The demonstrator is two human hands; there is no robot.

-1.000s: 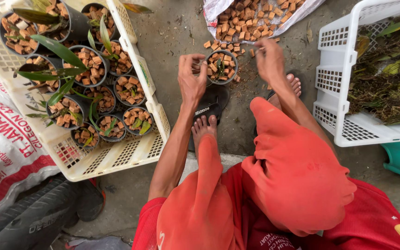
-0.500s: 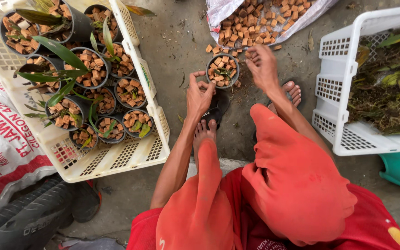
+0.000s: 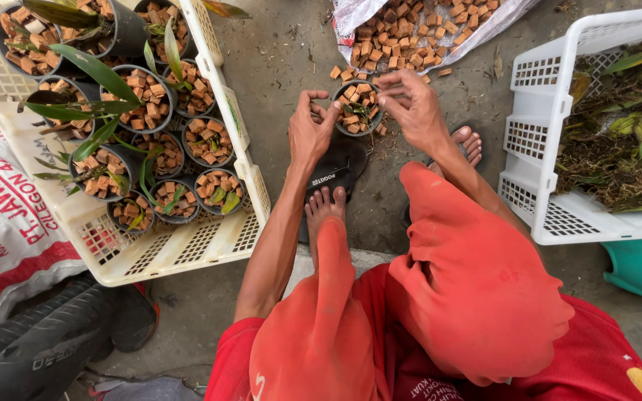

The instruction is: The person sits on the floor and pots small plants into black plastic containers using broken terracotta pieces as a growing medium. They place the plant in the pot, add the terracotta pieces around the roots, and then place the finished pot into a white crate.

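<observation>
Change since earlier: both hands have drawn in close around the small black pot (image 3: 357, 108); a second ago the right hand was out at the heap of brick chips, and now it sits over the pot's right rim.
Left hand (image 3: 312, 132): curled against the pot's left rim, fingertips bent inward on the edge, so the pot is steadied from that side.
Right hand (image 3: 412, 108): fingers bunched and hooked over the right rim, pinching or pressing at the chips; whether a chip is between the fingertips cannot be told.
Pot: stands on the concrete floor (image 3: 291, 56) between the two hands, just ahead of the person's left foot (image 3: 323, 210), filled with red-brown chips around a small green plant.
Brick chips (image 3: 417, 26): spilled on an opened sack just beyond the pot, within easy reach for topping up.
Cream crate (image 3: 180, 249): at the person's left, packed with filled pots of the same kind, leaves upright, kept together.
White crate (image 3: 551, 148): at the right, holding loose rooted plants and leaves, apart from the potted ones.
Posture: the person squats, orange-clad knees (image 3: 477, 282) either side of the arms, keeping the work low and near.
</observation>
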